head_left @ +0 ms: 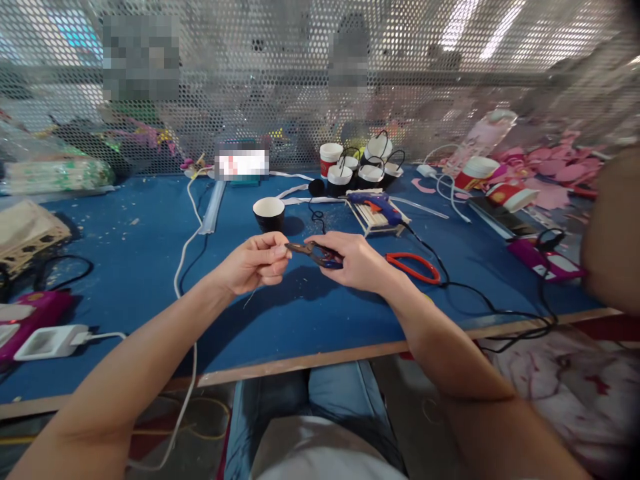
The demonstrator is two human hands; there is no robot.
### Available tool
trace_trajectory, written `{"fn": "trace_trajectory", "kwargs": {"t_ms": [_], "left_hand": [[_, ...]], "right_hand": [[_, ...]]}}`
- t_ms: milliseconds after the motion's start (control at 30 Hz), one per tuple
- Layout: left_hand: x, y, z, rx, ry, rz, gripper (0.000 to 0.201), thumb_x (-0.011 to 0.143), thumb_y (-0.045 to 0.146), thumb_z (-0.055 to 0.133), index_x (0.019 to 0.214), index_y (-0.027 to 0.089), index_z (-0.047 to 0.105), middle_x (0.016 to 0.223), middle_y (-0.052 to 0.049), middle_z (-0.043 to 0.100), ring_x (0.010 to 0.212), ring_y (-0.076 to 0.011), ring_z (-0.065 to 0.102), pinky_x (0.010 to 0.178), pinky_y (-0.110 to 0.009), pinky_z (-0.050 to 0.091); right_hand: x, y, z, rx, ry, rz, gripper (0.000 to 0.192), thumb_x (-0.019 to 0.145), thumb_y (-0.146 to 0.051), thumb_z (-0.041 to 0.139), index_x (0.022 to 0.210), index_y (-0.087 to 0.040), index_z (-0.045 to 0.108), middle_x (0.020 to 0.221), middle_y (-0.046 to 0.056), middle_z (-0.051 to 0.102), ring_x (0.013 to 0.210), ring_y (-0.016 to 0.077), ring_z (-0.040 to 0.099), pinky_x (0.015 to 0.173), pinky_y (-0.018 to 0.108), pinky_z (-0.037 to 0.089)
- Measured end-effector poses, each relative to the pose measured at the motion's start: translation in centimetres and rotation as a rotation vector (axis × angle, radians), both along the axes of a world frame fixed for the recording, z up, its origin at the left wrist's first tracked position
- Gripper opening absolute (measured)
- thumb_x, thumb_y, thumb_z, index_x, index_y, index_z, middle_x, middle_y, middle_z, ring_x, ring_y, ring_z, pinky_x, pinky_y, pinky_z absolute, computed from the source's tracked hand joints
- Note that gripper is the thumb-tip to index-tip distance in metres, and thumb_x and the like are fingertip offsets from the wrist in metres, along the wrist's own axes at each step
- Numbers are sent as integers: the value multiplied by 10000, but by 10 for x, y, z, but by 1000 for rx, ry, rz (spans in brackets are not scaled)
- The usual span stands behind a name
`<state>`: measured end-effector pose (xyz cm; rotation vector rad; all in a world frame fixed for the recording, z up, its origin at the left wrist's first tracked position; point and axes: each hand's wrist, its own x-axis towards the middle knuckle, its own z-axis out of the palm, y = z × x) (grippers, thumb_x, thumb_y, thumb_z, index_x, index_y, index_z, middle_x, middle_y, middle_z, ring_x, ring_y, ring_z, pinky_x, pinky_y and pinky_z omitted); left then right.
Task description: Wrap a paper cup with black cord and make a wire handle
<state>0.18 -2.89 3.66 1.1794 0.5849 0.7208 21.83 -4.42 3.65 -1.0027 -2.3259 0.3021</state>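
While right hand (pixel 357 261) grips pliers (pixel 313 252) | left hand (pixel 255 263) pinches thin wire (pixel 251 297) at its tip

Bright, even overhead lighting; glaring ceiling strip lights (pixel 493 30) show at upper right through the perforated metal mesh screen (pixel 280 80). Soft shadows fall beneath the forearms on the blue worktop (pixel 310 313). Wide-angle distortion bends the worktop edge and stretches the frame corners. Pixelated patches upper left and centre; background soft, right edge blurred.

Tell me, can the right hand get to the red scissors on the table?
Probably yes. The red scissors lie just beside the right hand with bare blue table between, but that hand already holds small pliers.
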Motion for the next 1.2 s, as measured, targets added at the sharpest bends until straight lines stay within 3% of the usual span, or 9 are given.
{"fn": "trace_trajectory", "kwargs": {"t_ms": [200, 333, 433, 667, 800, 900, 1033, 1100, 1200], "left_hand": [[7, -2, -6, 773, 479, 576, 139, 791, 303, 569, 819, 166, 569, 635, 7, 579, 539, -79, 491, 530, -210, 369], [6, -2, -12, 1117, 585, 693, 120, 829, 242, 510, 808, 155, 590, 617, 16, 547, 554, -74, 479, 564, -206, 365], [4, 0, -10, 972, 515, 615, 128, 835, 251, 508, 784, 156, 577, 552, 34, 487, 498, -61, 426, 503, -193, 334], [3, -2, -2, 105, -49, 123, 136, 781, 289, 603, 760, 169, 544, 452, 78, 372, 361, -19, 210, 361, -143, 198], [3, -4, -2, -73, -128, -54, 186, 733, 317, 653, 743, 172, 538, 425, 92, 324, 346, -15, 167, 340, -135, 178], [6, -4, -4, 49, -48, 65, 205, 759, 354, 620, 752, 174, 521, 438, 88, 348, 353, -21, 197, 357, -148, 200], [9, -3, -9, 620, 328, 519, 122, 811, 286, 555, 802, 165, 540, 568, 29, 514, 482, -57, 425, 461, -179, 314], [10, -4, -12, 855, 470, 644, 96, 826, 245, 522, 803, 157, 551, 623, 14, 540, 539, -63, 457, 516, -192, 340], [10, -4, -14, 891, 468, 663, 107, 837, 233, 500, 776, 157, 545, 597, 25, 501, 514, -57, 422, 503, -195, 325]], "right_hand": [[-15, -4, -12, -135, 99, -231, 287, 725, -205, 533, 989, -160, 635, 786, 33, 650, 648, 135, 558, 598, 235, 391], [-23, -8, -15, -246, 152, -229, 265, 760, -262, 515, 969, -149, 632, 750, 19, 645, 627, 124, 544, 577, 224, 379], [-23, -8, -15, -248, 157, -208, 267, 762, -272, 517, 966, -144, 635, 744, 18, 643, 620, 122, 538, 571, 220, 379], [-7, 1, -7, -80, 124, -59, 348, 729, -202, 546, 1067, -153, 611, 885, 46, 655, 712, 132, 566, 656, 228, 414], [0, 2, -2, -26, 66, 27, 414, 699, -161, 557, 1112, -158, 593, 889, 47, 650, 698, 127, 547, 656, 233, 409], [-2, 2, -4, -47, 84, -32, 383, 707, -173, 553, 1087, -160, 605, 876, 42, 654, 696, 129, 554, 643, 231, 404], [-14, -1, -12, -127, 110, -189, 274, 716, -203, 548, 969, -159, 643, 777, 27, 654, 638, 127, 551, 587, 226, 386], [-20, -3, -16, -165, 123, -214, 261, 727, -215, 541, 959, -153, 643, 755, 25, 650, 624, 126, 550, 574, 224, 381], [-24, -5, -18, -186, 148, -211, 272, 748, -233, 527, 986, -151, 629, 776, 28, 652, 635, 128, 554, 580, 226, 385]]}}
